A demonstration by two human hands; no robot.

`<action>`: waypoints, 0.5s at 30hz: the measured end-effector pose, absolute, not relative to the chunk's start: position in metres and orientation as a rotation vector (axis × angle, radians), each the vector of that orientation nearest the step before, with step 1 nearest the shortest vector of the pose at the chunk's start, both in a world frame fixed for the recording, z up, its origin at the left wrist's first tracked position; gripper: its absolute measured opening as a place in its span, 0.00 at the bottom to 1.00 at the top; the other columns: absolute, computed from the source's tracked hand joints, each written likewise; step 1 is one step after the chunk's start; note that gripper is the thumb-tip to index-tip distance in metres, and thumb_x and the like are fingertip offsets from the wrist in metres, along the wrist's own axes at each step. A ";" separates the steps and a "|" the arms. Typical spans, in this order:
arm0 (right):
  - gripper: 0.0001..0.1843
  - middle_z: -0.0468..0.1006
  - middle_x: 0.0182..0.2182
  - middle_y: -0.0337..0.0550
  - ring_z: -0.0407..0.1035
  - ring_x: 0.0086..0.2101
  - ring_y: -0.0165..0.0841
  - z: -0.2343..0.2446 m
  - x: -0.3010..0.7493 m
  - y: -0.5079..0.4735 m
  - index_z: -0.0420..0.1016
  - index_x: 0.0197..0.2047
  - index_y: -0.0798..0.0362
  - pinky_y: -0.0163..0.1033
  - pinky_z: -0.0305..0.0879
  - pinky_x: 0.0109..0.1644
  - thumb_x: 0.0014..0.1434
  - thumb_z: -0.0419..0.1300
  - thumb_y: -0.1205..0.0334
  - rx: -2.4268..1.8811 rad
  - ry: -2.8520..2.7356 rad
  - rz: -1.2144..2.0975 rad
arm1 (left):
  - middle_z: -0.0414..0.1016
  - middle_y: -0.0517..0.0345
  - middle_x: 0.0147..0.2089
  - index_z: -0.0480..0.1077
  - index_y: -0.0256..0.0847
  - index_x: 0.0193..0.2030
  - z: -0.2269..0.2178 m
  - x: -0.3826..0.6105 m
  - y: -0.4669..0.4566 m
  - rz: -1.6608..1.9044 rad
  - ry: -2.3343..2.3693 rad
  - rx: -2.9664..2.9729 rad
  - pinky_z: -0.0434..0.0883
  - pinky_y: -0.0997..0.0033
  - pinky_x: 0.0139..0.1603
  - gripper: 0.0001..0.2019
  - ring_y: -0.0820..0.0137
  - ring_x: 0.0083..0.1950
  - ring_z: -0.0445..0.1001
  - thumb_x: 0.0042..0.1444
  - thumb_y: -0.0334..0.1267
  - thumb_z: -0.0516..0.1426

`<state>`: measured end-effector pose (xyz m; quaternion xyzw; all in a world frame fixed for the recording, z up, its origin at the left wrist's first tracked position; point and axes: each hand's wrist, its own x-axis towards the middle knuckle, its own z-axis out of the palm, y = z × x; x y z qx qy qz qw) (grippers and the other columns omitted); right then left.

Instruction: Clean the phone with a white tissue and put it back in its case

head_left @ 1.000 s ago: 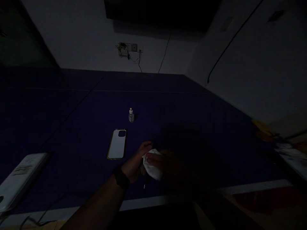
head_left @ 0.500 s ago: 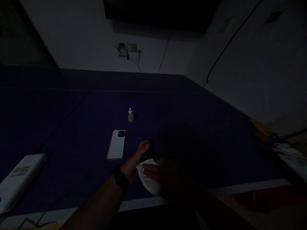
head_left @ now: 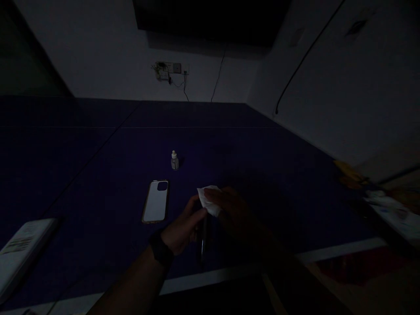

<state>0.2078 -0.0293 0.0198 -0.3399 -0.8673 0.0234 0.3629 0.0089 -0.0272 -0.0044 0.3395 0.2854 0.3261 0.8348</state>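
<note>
A white tissue (head_left: 209,200) sits bunched under the fingers of the right hand (head_left: 234,211), just above the middle of the table's near half. That hand is deep in shadow: its fingers lie curled over the tissue, pressing it against the top of a slim dark object (head_left: 203,238), possibly a phone seen edge-on, though it is too dim to name surely. The left hand (head_left: 183,229) is closed around that object, which stands upright below the hand, with a thin glint along its edge. A black wristband (head_left: 160,251) circles the left wrist.

A white strip (head_left: 213,278) runs along the near edge of the dark blue table (head_left: 98,175). Left of the hands, a phone in a gold-edged case (head_left: 155,201) lies with its white back up, near but not touching them. Farther on stands a small dropper bottle (head_left: 174,160), upright. At the lower left lies a white flat box (head_left: 22,249) with dark printing on it.

Beyond the table, a wall socket panel (head_left: 169,68) has cables (head_left: 185,87) hanging from it, below a dark wall-mounted screen (head_left: 210,17). A black cable (head_left: 308,57) runs across the right wall.
</note>
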 end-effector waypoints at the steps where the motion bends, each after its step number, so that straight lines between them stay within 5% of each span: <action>1: 0.27 0.78 0.58 0.54 0.73 0.55 0.41 0.020 0.210 -0.029 0.62 0.69 0.51 0.51 0.69 0.54 0.68 0.49 0.68 -0.825 -2.246 0.071 | 0.76 0.57 0.45 0.61 0.53 0.67 -0.002 0.008 -0.028 0.714 0.639 0.740 0.72 0.72 0.38 0.36 0.73 0.36 0.74 0.54 0.48 0.69; 6: 0.26 0.78 0.58 0.53 0.74 0.52 0.41 0.015 0.218 -0.037 0.63 0.69 0.51 0.50 0.70 0.53 0.71 0.49 0.58 -0.618 -2.342 0.116 | 0.76 0.56 0.50 0.63 0.53 0.65 0.001 0.010 -0.029 0.751 0.629 0.744 0.71 0.73 0.39 0.43 0.71 0.41 0.76 0.43 0.35 0.74; 15: 0.24 0.79 0.58 0.50 0.74 0.56 0.39 0.042 0.219 -0.042 0.64 0.69 0.47 0.48 0.68 0.57 0.72 0.50 0.57 -0.639 -2.213 0.296 | 0.80 0.50 0.48 0.75 0.41 0.55 0.009 0.010 -0.032 0.854 0.554 1.111 0.70 0.60 0.58 0.27 0.59 0.53 0.76 0.46 0.34 0.71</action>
